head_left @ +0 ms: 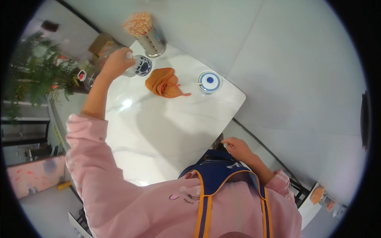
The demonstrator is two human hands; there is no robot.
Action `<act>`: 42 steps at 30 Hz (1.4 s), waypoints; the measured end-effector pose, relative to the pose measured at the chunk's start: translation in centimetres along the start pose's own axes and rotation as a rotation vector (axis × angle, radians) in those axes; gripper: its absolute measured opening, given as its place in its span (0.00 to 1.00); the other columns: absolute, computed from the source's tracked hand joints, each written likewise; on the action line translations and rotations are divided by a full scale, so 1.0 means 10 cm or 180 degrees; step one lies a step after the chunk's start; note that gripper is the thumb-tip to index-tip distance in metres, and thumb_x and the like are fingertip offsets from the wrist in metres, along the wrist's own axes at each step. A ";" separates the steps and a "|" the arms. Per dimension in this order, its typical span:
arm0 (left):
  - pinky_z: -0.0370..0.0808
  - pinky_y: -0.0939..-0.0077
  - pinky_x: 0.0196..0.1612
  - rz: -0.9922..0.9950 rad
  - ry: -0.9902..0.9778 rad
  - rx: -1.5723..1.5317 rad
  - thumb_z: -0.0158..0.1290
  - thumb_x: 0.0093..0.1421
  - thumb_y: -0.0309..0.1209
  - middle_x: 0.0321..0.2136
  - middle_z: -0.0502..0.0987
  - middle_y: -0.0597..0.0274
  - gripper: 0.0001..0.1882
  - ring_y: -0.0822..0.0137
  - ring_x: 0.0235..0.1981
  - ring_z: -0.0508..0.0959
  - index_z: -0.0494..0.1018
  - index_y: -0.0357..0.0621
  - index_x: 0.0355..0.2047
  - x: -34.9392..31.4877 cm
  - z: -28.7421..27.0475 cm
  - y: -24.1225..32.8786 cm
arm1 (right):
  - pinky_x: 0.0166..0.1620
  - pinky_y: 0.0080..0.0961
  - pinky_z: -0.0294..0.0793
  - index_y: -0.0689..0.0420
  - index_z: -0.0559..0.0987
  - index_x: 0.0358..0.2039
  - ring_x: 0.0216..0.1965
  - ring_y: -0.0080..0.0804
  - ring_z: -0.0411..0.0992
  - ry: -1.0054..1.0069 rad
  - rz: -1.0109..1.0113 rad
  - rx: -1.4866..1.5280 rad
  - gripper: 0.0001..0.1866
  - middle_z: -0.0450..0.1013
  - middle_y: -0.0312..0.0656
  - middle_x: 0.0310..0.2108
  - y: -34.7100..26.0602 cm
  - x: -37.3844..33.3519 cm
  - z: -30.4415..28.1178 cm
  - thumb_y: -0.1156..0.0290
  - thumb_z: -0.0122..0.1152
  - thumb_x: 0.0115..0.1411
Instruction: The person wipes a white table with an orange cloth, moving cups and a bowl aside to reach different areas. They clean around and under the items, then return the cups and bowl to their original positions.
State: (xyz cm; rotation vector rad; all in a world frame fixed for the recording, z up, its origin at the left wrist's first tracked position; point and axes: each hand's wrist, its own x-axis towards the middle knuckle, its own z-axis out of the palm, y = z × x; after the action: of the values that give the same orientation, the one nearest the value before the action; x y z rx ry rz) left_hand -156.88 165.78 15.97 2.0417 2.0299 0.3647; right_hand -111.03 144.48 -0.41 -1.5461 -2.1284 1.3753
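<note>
My left hand (pixel 117 63) is stretched out to the far left of the table, its fingers closed around the top of a white pot with a blue pattern (pixel 143 66). The hand covers much of the pot's upper part. Right of it, a crumpled orange-brown cloth (pixel 162 82) lies on the white marbled table (pixel 166 127). Farther right stands a small jar with a white lid and blue rings (pixel 209 81), a pale handle sticking out at its side. My right hand (pixel 237 149) hangs past the table's near right edge, its fingers loosely bent and apart, with nothing visible in it.
At the table's far corner, a perforated metal holder (pixel 153 43) is full of wrapped chopsticks (pixel 138 24). A pale wall (pixel 293 71) runs along the right. Green plants (pixel 39 65) and a cardboard box (pixel 100 43) are beyond the table on the left.
</note>
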 end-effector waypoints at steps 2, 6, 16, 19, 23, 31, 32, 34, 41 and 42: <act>0.72 0.64 0.44 -0.0267 0.0060 0.0007 0.55 0.50 0.36 0.37 0.77 0.47 0.21 0.51 0.39 0.76 0.73 0.40 0.43 -0.31 -0.26 0.06 | 0.49 0.37 0.70 0.53 0.78 0.44 0.46 0.46 0.71 0.0018 -0.0609 -0.0152 0.16 0.74 0.46 0.43 -0.03 0.39 0.06 0.74 0.51 0.54; 0.67 0.76 0.27 -0.0404 0.0280 0.0208 0.55 0.54 0.32 0.20 0.67 0.66 0.16 0.75 0.24 0.69 0.73 0.46 0.44 -0.90 -0.79 0.28 | 0.55 0.40 0.65 0.52 0.76 0.48 0.55 0.48 0.64 0.0056 -0.1843 -0.0706 0.23 0.69 0.48 0.53 -0.33 1.29 0.15 0.79 0.51 0.49; 0.60 0.84 0.24 -0.2410 0.0507 -0.0271 0.52 0.53 0.29 0.22 0.70 0.70 0.12 0.81 0.22 0.65 0.75 0.42 0.39 -2.10 -1.96 1.08 | 0.64 0.46 0.46 0.47 0.72 0.54 0.66 0.47 0.47 0.0556 -0.2238 -0.1820 0.26 0.51 0.45 0.66 -1.50 3.03 0.60 0.68 0.60 0.52; 0.61 0.85 0.25 -0.2412 0.0647 -0.0208 0.52 0.52 0.29 0.22 0.70 0.71 0.13 0.81 0.23 0.65 0.75 0.43 0.40 -2.36 -2.25 1.26 | 0.65 0.48 0.41 0.47 0.68 0.58 0.67 0.45 0.43 0.0398 -0.1926 -0.1945 0.31 0.51 0.43 0.66 -1.58 3.23 0.68 0.57 0.60 0.53; 0.62 0.85 0.26 -0.2658 0.0681 -0.0077 0.52 0.52 0.30 0.23 0.71 0.69 0.15 0.80 0.24 0.67 0.74 0.41 0.41 -2.68 -2.67 1.39 | 0.63 0.50 0.48 0.47 0.71 0.53 0.65 0.41 0.49 0.0322 -0.1802 -0.1993 0.25 0.57 0.40 0.62 -1.43 3.38 0.90 0.55 0.57 0.55; 0.65 0.84 0.28 -0.2471 0.1074 -0.0177 0.50 0.53 0.31 0.31 0.73 0.62 0.18 0.76 0.27 0.70 0.72 0.34 0.43 -3.25 -3.33 1.57 | 0.41 0.32 0.71 0.61 0.73 0.36 0.38 0.32 0.71 0.0065 -0.1515 0.1267 0.13 0.71 0.40 0.41 -1.88 2.62 1.87 0.63 0.53 0.59; 0.65 0.84 0.27 -0.2462 0.1122 -0.0140 0.50 0.53 0.31 0.31 0.73 0.62 0.18 0.76 0.28 0.70 0.72 0.34 0.44 -3.22 -3.42 1.66 | 0.39 0.31 0.72 0.61 0.73 0.36 0.36 0.31 0.71 -0.0629 -0.0914 0.2266 0.13 0.71 0.40 0.38 -2.08 2.43 1.83 0.63 0.52 0.59; 0.65 0.84 0.27 -0.2341 0.0993 -0.0410 0.50 0.55 0.31 0.34 0.74 0.58 0.19 0.75 0.29 0.71 0.70 0.33 0.46 -3.30 -3.63 1.70 | 0.34 0.27 0.74 0.64 0.72 0.37 0.32 0.25 0.70 -0.2112 -0.0382 0.3948 0.15 0.71 0.41 0.31 -2.57 1.99 1.70 0.63 0.50 0.60; 0.67 0.84 0.27 -0.2149 0.0918 -0.0581 0.54 0.56 0.29 0.40 0.75 0.56 0.21 0.74 0.30 0.73 0.69 0.31 0.48 -3.53 -4.17 1.74 | 0.13 0.14 0.59 0.57 0.66 0.56 0.22 0.19 0.71 -0.2946 -0.1173 0.5452 0.20 0.74 0.38 0.34 -4.29 0.62 0.89 0.65 0.47 0.65; 0.67 0.84 0.27 -0.2115 0.0864 -0.0590 0.54 0.56 0.29 0.40 0.75 0.56 0.21 0.74 0.30 0.73 0.69 0.31 0.48 -3.51 -4.15 1.73 | 0.14 0.16 0.63 0.56 0.65 0.57 0.21 0.20 0.71 -0.2876 -0.0618 0.6107 0.20 0.75 0.38 0.34 -4.49 0.54 0.82 0.67 0.46 0.65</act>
State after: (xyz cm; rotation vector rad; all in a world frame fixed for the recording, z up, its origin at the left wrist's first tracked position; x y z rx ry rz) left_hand -154.93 130.33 60.62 1.1619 2.5630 0.6796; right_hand -148.09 142.67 26.74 0.1238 -0.1544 2.6855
